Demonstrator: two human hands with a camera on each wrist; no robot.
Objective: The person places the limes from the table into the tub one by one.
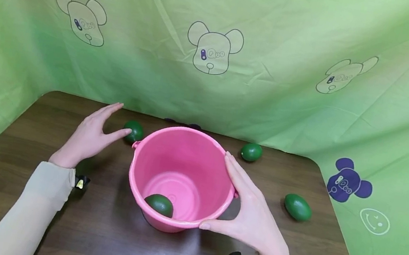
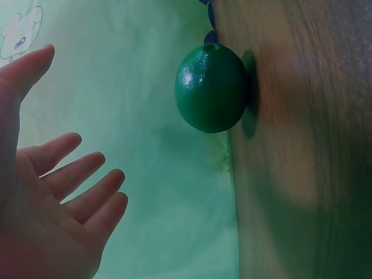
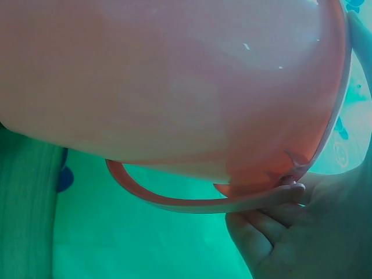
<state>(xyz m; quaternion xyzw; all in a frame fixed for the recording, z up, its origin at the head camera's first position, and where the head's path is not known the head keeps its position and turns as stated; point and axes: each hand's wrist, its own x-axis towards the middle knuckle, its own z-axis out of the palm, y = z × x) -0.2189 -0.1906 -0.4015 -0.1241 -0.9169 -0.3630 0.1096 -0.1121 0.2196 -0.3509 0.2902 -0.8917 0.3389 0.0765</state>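
A pink bucket (image 1: 186, 160) stands over the middle of the table, its mouth facing up, with one dark green oval fruit (image 1: 159, 204) inside at the near wall. My right hand (image 1: 251, 212) grips the bucket's right rim, thumb at the near side and fingers along the far side. In the right wrist view the bucket's handle (image 3: 192, 204) hangs beside those fingers. To the left, my left hand (image 1: 91, 133) is held with fingers extended and thumb apart, holding nothing. Close by its thumb, another green fruit (image 2: 210, 87) lies on the table beyond the bucket's left rim.
Two more green fruits lie to the right of the bucket, a far fruit (image 1: 251, 152) near the back edge and a nearer fruit (image 1: 297, 207) towards the right edge. A green printed curtain (image 1: 149, 68) hangs behind and beside the brown wooden table (image 1: 101, 236).
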